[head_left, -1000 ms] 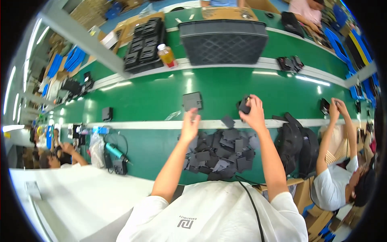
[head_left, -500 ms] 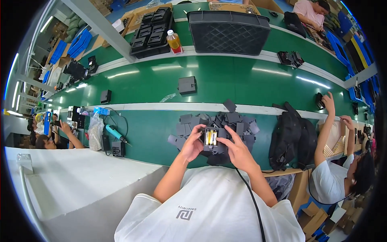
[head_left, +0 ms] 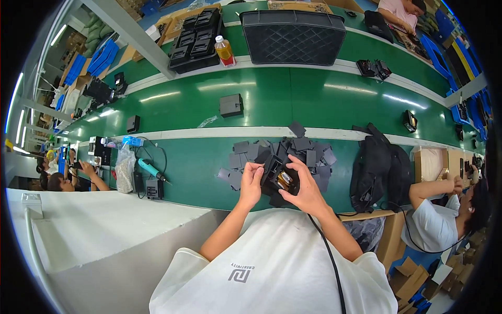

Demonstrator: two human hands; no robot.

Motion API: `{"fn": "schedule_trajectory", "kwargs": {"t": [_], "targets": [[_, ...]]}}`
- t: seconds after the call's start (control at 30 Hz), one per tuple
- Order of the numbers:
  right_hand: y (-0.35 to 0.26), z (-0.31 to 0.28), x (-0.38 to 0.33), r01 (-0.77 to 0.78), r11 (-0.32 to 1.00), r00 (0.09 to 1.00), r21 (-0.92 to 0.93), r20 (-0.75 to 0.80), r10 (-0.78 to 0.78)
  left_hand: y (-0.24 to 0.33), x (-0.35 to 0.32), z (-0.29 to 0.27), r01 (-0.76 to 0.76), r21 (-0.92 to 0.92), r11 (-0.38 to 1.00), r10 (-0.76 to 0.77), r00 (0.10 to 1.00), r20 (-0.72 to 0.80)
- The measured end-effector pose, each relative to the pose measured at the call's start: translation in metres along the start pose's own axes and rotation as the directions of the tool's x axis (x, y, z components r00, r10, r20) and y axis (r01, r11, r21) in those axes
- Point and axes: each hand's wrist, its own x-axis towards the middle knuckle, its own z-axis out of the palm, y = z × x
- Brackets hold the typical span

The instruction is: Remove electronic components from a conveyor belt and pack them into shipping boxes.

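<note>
My right hand (head_left: 307,191) is closed around a black plastic box (head_left: 273,168), tilted above the table. Its open compartment shows batteries (head_left: 284,180) with gold and silvery casings. My left hand (head_left: 251,184) is pinched shut at the left edge of the box. What sits between its fingertips, if anything, is too small to make out. Underneath and around both hands spreads a pile of loose dark grey plastic covers (head_left: 318,154), partly hidden by the box and my fingers.
Left lie a teal electric screwdriver (head_left: 149,167) and a clear bag of small parts (head_left: 124,170). A black backpack (head_left: 374,175) rests right of the pile. Beyond a pale rail, a closed dark box (head_left: 231,105) lies on the green belt. Co-workers sit at both sides.
The battery box has tilted and turned; my left hand has shifted to its upper left edge. The dark box on the belt has moved left. The right co-worker's arm has drawn back from another box.
</note>
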Motion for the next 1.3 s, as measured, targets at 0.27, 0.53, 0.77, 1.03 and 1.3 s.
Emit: {"fn": "schedule_trajectory", "kwargs": {"t": [0.27,0.53,0.77,1.03,1.3], "targets": [[0.005,-0.003,0.001,0.114,0.989,0.992,-0.096,0.069,-0.107,0.03,-0.01,0.014,0.175,-0.109,0.978,-0.176,0.984,0.009],[0.004,-0.01,0.009,0.269,0.951,0.956,-0.15,0.161,-0.245,0.049,-0.009,0.021,0.224,-0.466,0.856,-0.192,0.974,0.116],[0.029,0.003,0.019,-0.077,0.995,0.981,0.071,-0.174,0.088,0.022,-0.008,0.023,0.122,-0.42,0.899,-0.081,0.99,0.115],[0.05,0.01,0.04,-0.269,0.893,0.957,0.362,-0.001,0.289,0.03,0.0,0.014,0.14,-0.409,0.902,-0.109,0.989,0.099],[0.189,-0.006,0.144,-0.209,0.759,0.942,-0.617,-0.335,-0.013,0.036,0.017,0.005,0.257,-0.575,0.776,-0.261,0.962,0.078]]}}
